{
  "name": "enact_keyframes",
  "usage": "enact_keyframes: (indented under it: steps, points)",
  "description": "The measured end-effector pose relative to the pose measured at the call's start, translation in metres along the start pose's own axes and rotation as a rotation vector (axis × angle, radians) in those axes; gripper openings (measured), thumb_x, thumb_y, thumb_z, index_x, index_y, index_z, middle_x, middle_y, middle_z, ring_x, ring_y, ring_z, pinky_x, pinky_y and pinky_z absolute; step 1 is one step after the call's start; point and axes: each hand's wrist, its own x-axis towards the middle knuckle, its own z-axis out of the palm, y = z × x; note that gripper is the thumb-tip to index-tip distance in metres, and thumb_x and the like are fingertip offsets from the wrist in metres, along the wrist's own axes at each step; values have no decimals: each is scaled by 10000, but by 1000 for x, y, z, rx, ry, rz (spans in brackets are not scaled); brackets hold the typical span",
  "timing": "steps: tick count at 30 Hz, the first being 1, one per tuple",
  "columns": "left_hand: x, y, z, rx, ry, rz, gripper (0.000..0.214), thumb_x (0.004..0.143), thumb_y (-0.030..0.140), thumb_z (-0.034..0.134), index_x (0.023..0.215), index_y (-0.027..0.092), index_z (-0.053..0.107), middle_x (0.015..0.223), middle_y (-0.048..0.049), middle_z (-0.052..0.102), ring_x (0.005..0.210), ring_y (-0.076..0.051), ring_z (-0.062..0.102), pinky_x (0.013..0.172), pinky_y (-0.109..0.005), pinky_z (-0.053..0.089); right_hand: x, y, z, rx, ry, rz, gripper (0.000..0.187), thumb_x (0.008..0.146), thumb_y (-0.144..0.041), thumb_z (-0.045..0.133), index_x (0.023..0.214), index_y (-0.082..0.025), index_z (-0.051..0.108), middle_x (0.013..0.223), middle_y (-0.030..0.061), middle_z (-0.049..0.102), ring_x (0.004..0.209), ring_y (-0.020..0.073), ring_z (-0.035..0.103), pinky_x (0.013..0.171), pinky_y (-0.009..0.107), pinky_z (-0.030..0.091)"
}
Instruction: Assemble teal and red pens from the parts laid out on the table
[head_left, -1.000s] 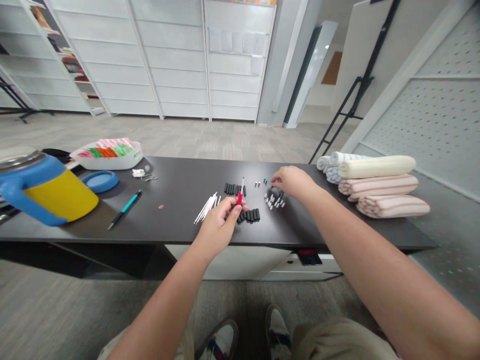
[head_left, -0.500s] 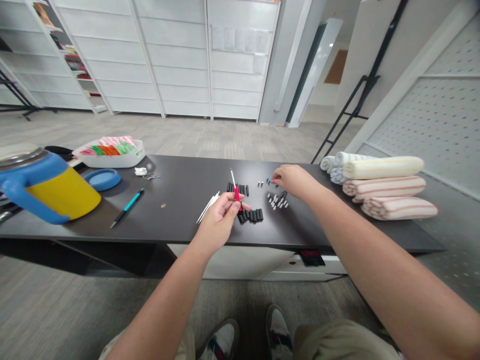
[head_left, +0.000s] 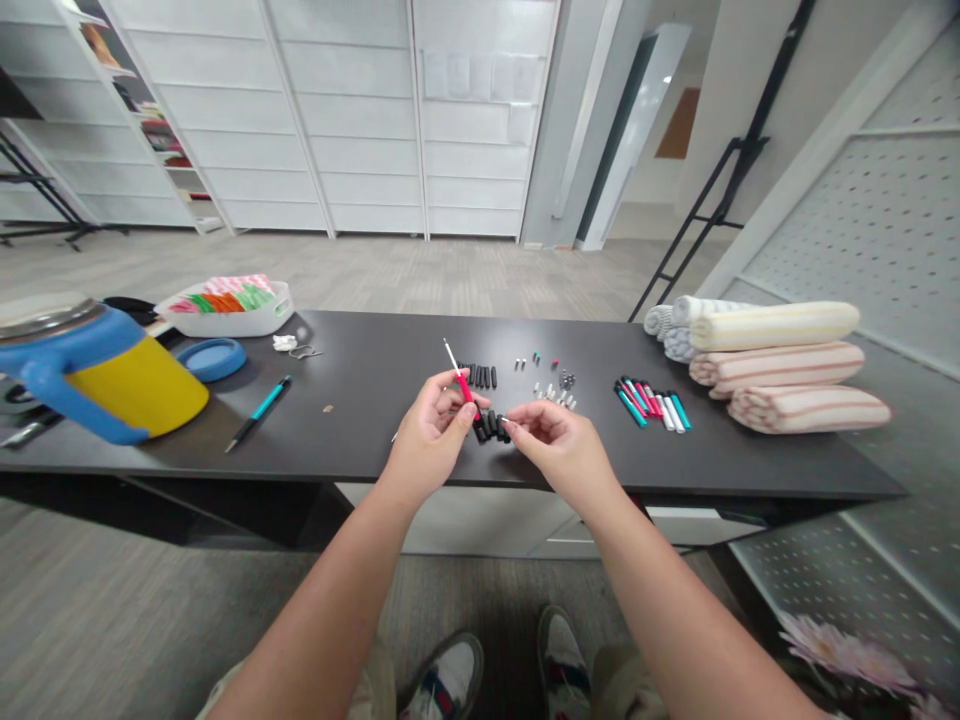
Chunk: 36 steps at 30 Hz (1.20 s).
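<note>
My left hand (head_left: 431, 432) is closed on a red pen part with a white refill (head_left: 459, 376) sticking up and to the left. My right hand (head_left: 556, 445) is pinched on a tiny light-coloured piece (head_left: 507, 422) close beside the left hand. Both hands hover over the near edge of a dark table (head_left: 375, 420). Under them lies a row of black pen barrels (head_left: 491, 427). More black pieces (head_left: 480, 375) and small caps and tips (head_left: 551, 388) lie further back. Several assembled pens (head_left: 652, 402) lie to the right.
A yellow and blue jug (head_left: 90, 380) stands at the left, with a blue lid (head_left: 212, 358), a teal pen (head_left: 259, 410) and a white tray of coloured items (head_left: 225, 308). Rolled towels (head_left: 780, 365) are stacked at the right. My shoes (head_left: 510, 665) show below.
My right hand has pulled back from the small parts at the far side and come close to my left hand, pinching a tiny piece. The assembled pens are now uncovered.
</note>
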Motion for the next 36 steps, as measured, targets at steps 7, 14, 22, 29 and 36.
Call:
enact_keyframes:
  steps: [7,14,22,29,36]
  points:
    - [7,2,4,-231,102,-41,95,935,195,611,1028,183,626,884,-18,645,849,-146,623,825,-275,511,-1,-5,-2,-138,9,-77,278,947,-451,707,1074,-239,833,967,65,813,834,224,741,801,353,587]
    - [19,6,19,-523,234,-47,361,1029,573,540,909,233,521,674,71,386,568,-108,418,835,-339,570,-1,-1,-2,-181,-5,-86,264,963,-436,673,1080,-255,825,959,58,816,805,223,736,755,349,576]
    - [22,9,24,-613,278,-19,235,1029,369,596,862,216,533,749,45,425,612,-99,436,789,-307,562,-2,-6,3,-194,-5,-88,209,957,-349,668,1062,-261,827,1011,49,825,846,222,751,788,351,579]
    - [28,10,16,-792,315,-48,520,1054,543,535,697,212,351,662,57,303,526,-97,325,581,-244,442,-7,-7,22,-156,-19,-70,187,917,-314,689,1034,-252,821,928,41,818,778,208,734,754,341,583]
    - [30,6,13,-856,363,-34,426,1114,397,422,733,209,438,665,48,313,520,-108,311,566,-244,408,-4,-15,30,-65,32,29,170,863,-321,722,970,-217,804,771,29,778,659,182,683,654,308,550]
